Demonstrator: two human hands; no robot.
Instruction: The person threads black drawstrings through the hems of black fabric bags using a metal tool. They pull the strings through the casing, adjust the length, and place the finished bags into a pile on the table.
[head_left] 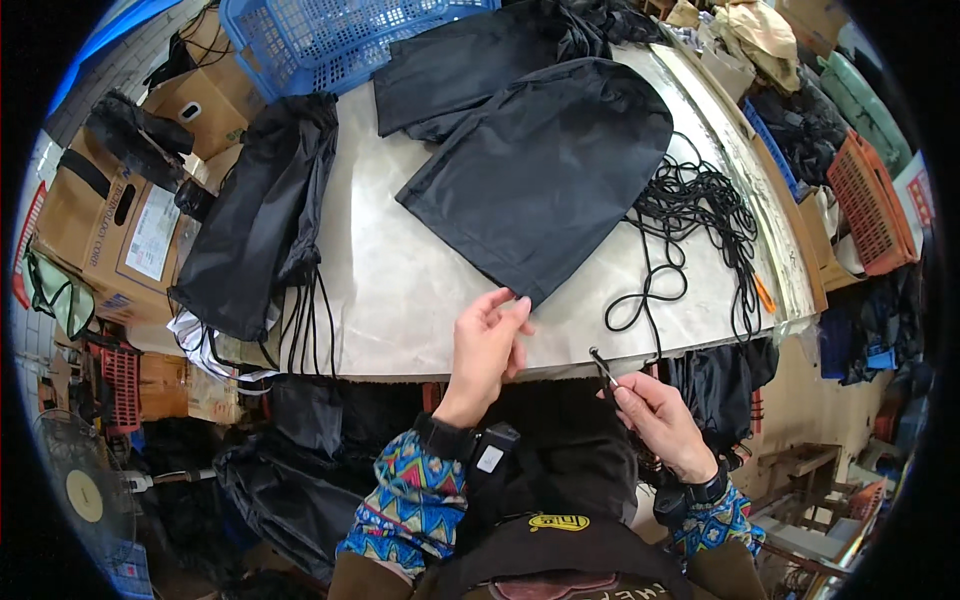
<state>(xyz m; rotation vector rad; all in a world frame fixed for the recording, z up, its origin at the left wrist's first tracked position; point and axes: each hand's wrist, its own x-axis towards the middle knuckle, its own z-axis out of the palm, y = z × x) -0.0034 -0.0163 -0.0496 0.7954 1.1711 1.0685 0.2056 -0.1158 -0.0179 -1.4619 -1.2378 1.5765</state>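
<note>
At blk bag (545, 165) corner, L hand (483, 350) pinches.

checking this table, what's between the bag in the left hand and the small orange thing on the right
In the head view, tangled black cord lies between the bag and the orange thing.

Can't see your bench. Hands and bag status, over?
Left hand pinching corner of black bag. Right hand holding slim tool. Bag spread over table. Tangled cord alongside, apparently not blocking.
</note>
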